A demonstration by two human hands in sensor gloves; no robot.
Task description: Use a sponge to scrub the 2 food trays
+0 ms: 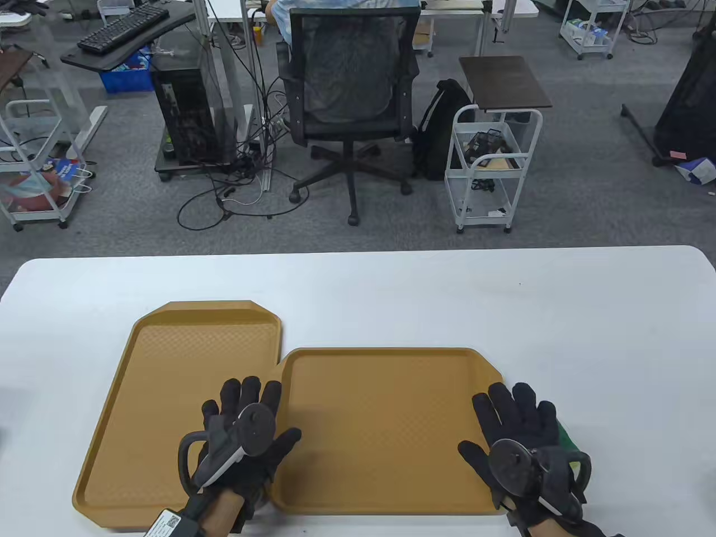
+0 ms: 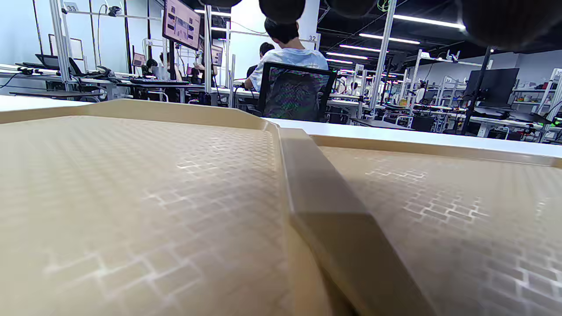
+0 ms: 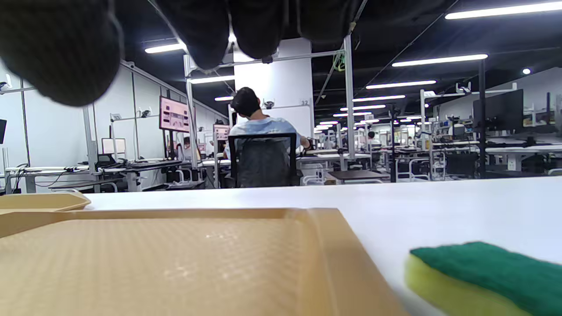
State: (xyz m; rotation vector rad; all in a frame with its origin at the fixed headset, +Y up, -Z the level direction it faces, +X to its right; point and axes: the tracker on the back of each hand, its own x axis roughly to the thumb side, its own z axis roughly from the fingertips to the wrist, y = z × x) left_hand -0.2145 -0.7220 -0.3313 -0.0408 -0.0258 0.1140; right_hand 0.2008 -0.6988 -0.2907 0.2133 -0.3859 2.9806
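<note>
Table view showed two tan trays on a white table (image 1: 559, 313). The left tray (image 1: 168, 391) lay lengthwise away from the person, the right tray (image 1: 380, 425) crosswise. The right tray's left edge overlapped the left tray's right rim, which the left wrist view showed as a raised ridge between the two textured floors.

The left hand (image 1: 246, 436) lay over that overlap, its fingers straight and slightly spread, flat above the trays and gripping nothing. Whether the fingertips pressed on the trays could not be told; in the left wrist view only dark fingertips (image 2: 281, 8) showed at the top edge.

The right hand (image 1: 517, 436) lay at the right tray's right edge, its fingers straight and fanned, the thumb out over the tray floor. It held nothing. The sponge (image 3: 483, 276), yellow with a green scrubbing face upward, lay on the table just beside the right tray's right rim. From above only a green corner showed from under the right hand's outer side. Whether the hand touched it could not be told.

Beyond the table stood an office chair (image 1: 349, 95) with a person seated in it, and a white cart (image 1: 492, 162).
</note>
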